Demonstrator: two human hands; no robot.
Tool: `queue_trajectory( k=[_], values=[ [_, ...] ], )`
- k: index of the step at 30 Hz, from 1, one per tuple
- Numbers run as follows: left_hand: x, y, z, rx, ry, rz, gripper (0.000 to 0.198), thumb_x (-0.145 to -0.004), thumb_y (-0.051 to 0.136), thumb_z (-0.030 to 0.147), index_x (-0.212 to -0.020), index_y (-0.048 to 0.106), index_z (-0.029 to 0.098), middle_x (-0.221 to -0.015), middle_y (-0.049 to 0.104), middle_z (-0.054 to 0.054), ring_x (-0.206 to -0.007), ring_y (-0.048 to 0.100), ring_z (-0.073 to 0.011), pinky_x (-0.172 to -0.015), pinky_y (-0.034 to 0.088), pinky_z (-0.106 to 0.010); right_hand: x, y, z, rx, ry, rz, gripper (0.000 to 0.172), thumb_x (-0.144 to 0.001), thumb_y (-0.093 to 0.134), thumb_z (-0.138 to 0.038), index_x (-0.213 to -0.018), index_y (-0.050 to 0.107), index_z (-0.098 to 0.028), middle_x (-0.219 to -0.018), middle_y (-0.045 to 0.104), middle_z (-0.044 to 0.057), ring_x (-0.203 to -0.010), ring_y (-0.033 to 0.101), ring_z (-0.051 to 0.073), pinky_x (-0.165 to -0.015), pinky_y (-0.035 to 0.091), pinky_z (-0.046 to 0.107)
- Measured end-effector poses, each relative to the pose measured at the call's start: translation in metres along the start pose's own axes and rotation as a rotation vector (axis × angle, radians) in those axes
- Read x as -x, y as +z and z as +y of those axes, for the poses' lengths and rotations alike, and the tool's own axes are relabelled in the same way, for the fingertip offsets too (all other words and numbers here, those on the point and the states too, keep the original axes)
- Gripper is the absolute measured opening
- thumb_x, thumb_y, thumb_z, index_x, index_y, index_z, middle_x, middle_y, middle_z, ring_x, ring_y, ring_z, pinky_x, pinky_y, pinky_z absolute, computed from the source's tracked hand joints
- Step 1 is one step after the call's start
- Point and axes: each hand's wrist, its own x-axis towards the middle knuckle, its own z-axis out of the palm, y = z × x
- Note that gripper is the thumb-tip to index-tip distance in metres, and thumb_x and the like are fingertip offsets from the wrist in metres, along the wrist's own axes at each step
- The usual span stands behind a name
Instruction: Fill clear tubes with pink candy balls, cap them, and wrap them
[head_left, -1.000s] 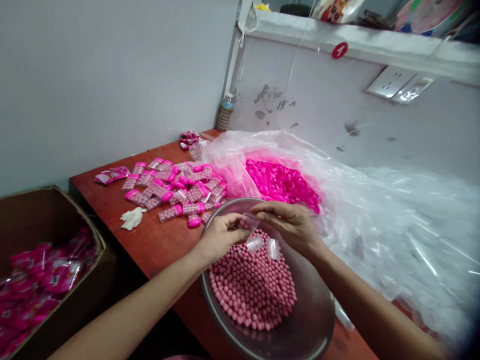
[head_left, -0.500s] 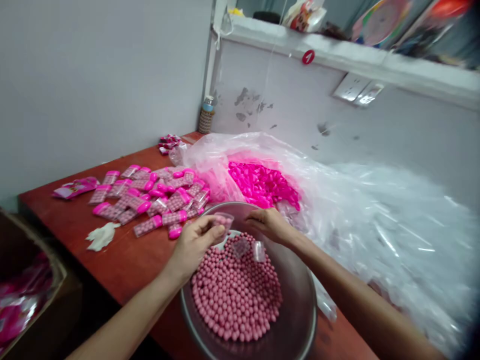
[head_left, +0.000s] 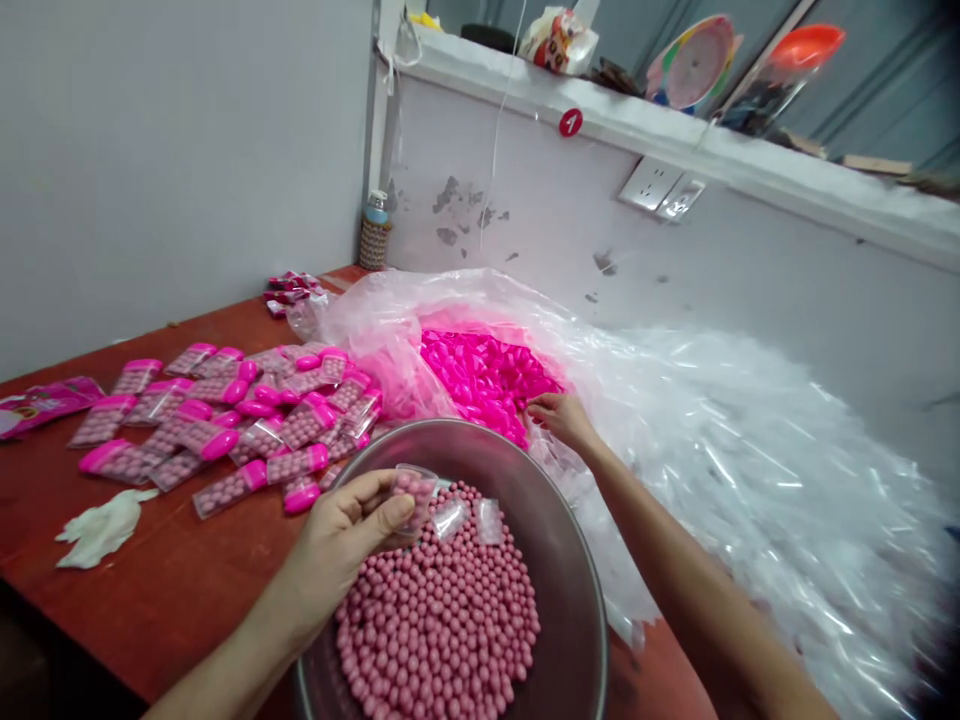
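My left hand (head_left: 349, 525) pinches a small clear plastic container (head_left: 412, 495) filled with pink balls, held above the rim side of a metal bowl (head_left: 574, 560). Many pink candy balls (head_left: 442, 620) lie in the bowl. On top of them rest two clear containers, one tilted (head_left: 450, 520) and one beside it (head_left: 489, 522). My right hand (head_left: 562, 418) is at the near right edge of a heap of bright pink caps (head_left: 480, 370) in a plastic bag. Its fingers are drawn together; what they hold, if anything, is hidden.
Filled containers with pink caps (head_left: 225, 485) are piled on the red table (head_left: 225, 570) at left. A white glove-like scrap (head_left: 109, 525) and a pink packet (head_left: 45, 405) lie nearby. A large clear bag (head_left: 750, 480) spreads at right. A bottle (head_left: 375, 230) stands in the corner.
My right hand has moved from over the bowl to the pink caps, away from my left hand. My left hand still holds the filled container. The view has shifted right.
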Motion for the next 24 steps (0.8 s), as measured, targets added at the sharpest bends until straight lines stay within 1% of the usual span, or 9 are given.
queue_trajectory(
  k=[3,5,9,13,15,17,20,22,24],
  values=[
    [0.0,0.0,-0.001,0.016,-0.003,-0.006,0.027,-0.073,0.068,0.033,-0.095,0.065,0.018,-0.092,0.065,-0.005,-0.084,0.06,-0.0175,-0.074,0.053,-0.027,-0.004,0.006,-0.001,0.018,-0.005,-0.023,0.016,-0.07,0.056,-0.024,-0.067,0.068,-0.014,-0.06,0.066,0.003,-0.056,0.058,0.015,-0.051,0.041,0.023],
    [0.0,0.0,-0.002,0.015,-0.005,-0.011,0.027,-0.075,0.067,0.032,-0.097,0.065,0.018,-0.093,0.065,-0.005,-0.085,0.06,-0.0176,-0.075,0.053,-0.027,-0.004,0.005,-0.002,0.017,-0.007,-0.024,0.017,-0.072,0.056,-0.024,-0.07,0.068,-0.013,-0.063,0.067,0.004,-0.057,0.059,0.015,-0.053,0.042,0.023],
    [0.0,0.0,-0.001,-0.01,-0.014,0.001,0.029,-0.072,0.07,0.032,-0.097,0.066,0.019,-0.095,0.066,-0.005,-0.084,0.061,-0.0168,-0.074,0.052,-0.024,0.006,-0.003,-0.006,0.007,-0.038,-0.032,0.021,-0.076,0.053,-0.027,-0.082,0.068,-0.013,-0.072,0.068,0.005,-0.063,0.062,0.016,-0.058,0.045,0.024],
    [0.0,0.002,-0.001,-0.061,-0.035,-0.011,0.027,-0.072,0.07,0.032,-0.096,0.067,0.019,-0.094,0.067,-0.004,-0.083,0.061,-0.0157,-0.074,0.051,-0.022,0.017,0.0,-0.014,0.031,-0.082,-0.065,0.019,-0.077,0.055,-0.027,-0.082,0.069,-0.015,-0.071,0.068,0.004,-0.065,0.062,0.017,-0.06,0.047,0.025],
    [0.0,0.002,0.0,-0.087,-0.026,-0.014,0.026,-0.072,0.069,0.032,-0.096,0.067,0.019,-0.094,0.067,-0.003,-0.083,0.061,-0.015,-0.074,0.051,-0.021,0.018,0.006,-0.02,0.045,-0.11,-0.064,0.023,-0.078,0.056,-0.031,-0.091,0.067,-0.015,-0.079,0.069,0.005,-0.071,0.064,0.018,-0.064,0.048,0.026],
    [0.001,0.003,0.0,-0.1,-0.012,-0.017,0.026,-0.072,0.069,0.032,-0.095,0.068,0.019,-0.092,0.067,-0.003,-0.082,0.061,-0.0148,-0.073,0.051,-0.021,0.017,0.012,-0.027,0.063,-0.145,-0.062,0.032,-0.078,0.058,-0.037,-0.101,0.064,-0.016,-0.089,0.069,0.007,-0.079,0.064,0.02,-0.069,0.048,0.028],
    [0.002,0.003,0.0,-0.093,0.003,-0.013,0.026,-0.07,0.071,0.033,-0.092,0.068,0.018,-0.091,0.067,-0.003,-0.083,0.06,-0.0154,-0.074,0.05,-0.022,0.016,0.02,-0.037,0.103,-0.209,-0.077,0.039,-0.076,0.061,-0.042,-0.106,0.063,-0.017,-0.099,0.067,0.01,-0.087,0.063,0.023,-0.074,0.048,0.032],
    [0.002,0.003,-0.001,-0.098,0.007,-0.009,0.026,-0.07,0.071,0.033,-0.09,0.068,0.017,-0.088,0.066,-0.003,-0.082,0.06,-0.0155,-0.073,0.05,-0.022,0.017,0.023,-0.042,0.129,-0.254,-0.075,0.04,-0.075,0.063,-0.04,-0.109,0.062,-0.018,-0.107,0.064,0.012,-0.095,0.06,0.027,-0.079,0.047,0.037],
    [0.001,0.003,-0.001,-0.117,0.015,-0.01,0.027,-0.07,0.07,0.033,-0.092,0.067,0.017,-0.086,0.066,-0.004,-0.08,0.059,-0.0157,-0.072,0.05,-0.023,0.018,0.027,-0.045,0.134,-0.306,-0.067,0.041,-0.074,0.064,-0.035,-0.112,0.061,-0.021,-0.117,0.059,0.012,-0.106,0.054,0.029,-0.086,0.044,0.041]
  ],
)
